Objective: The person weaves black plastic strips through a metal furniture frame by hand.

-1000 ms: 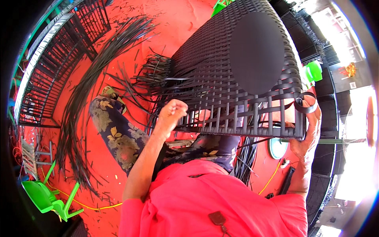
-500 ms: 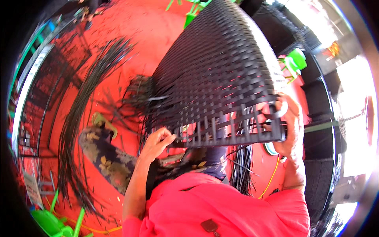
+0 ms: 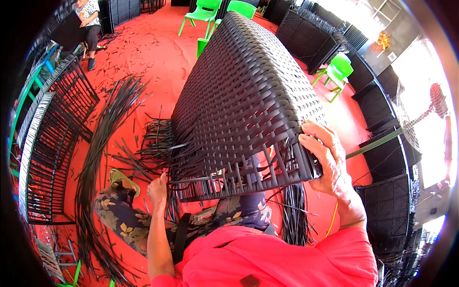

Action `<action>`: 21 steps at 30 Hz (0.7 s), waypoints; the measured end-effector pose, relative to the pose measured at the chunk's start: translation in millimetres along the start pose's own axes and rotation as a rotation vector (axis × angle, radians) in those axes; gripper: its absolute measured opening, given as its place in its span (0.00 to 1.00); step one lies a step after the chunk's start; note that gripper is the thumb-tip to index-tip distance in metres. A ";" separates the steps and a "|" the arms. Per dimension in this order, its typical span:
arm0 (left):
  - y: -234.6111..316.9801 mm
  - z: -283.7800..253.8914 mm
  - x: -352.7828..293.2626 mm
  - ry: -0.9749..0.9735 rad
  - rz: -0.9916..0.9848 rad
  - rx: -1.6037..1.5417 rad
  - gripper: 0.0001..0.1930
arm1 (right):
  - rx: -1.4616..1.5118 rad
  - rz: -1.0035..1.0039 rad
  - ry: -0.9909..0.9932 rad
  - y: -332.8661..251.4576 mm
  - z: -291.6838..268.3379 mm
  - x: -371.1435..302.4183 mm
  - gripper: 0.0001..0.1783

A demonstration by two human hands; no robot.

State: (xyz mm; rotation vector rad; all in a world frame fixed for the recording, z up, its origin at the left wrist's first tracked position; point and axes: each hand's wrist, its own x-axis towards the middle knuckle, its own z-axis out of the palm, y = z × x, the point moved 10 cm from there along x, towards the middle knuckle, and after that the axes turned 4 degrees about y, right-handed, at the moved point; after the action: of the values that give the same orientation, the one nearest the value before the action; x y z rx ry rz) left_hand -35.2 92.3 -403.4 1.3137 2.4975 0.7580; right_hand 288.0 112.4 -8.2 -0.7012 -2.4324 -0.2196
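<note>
Black woven frame [image 3: 244, 91] was held at a tilt in front of the body, its near edge above the patterned trousers [image 3: 124, 215] and its long sloping side reaching away over the red floor [image 3: 143, 52]. Most of this side was closely woven, but along the near edge an open band was left, where the bars were only partly covered. From this, it was judged that the weaving of this band was the step in hand and was not yet finished.

The near right corner was grasped by the right hand [image 3: 330, 160], with the fingers bent over the edge. The fingers of the left hand [image 3: 158, 191] were curled just beside the near left corner; whether a strip was pinched there could not be told. By the next move, it seemed, a strip was required to be led over and under the bars and pulled flat, with the corner kept steady.

At the left side of the frame, many loose strip ends [image 3: 158, 136] were spread. Farther left, a long bundle of strips [image 3: 95, 158] was laid on the floor, and beyond it a barred frame [image 3: 48, 167] was stood. A green chair [image 3: 338, 69] was placed well apart, at the right.
</note>
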 end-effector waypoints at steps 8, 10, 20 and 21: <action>24.6 -76.1 28.7 0.412 0.164 0.132 0.21 | -0.013 -0.005 -0.037 1.2 5.5 -1.0 0.33; 27.1 -81.7 35.4 0.330 0.132 0.270 0.17 | 0.018 -0.009 -0.039 -1.5 6.0 0.3 0.34; 235.3 -160.5 -46.1 -0.090 0.579 -1.002 0.07 | -0.023 -0.008 0.000 -8.3 4.2 5.8 0.32; 256.9 -171.0 -53.9 -0.130 0.641 -1.033 0.09 | -0.020 -0.014 0.000 -9.5 4.7 6.8 0.32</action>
State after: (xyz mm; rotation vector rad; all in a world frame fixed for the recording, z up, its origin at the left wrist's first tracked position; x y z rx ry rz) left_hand 105.2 110.4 -124.0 1.5657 1.1506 1.6854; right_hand 275.9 108.7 -8.0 -0.6929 -2.4390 -0.2500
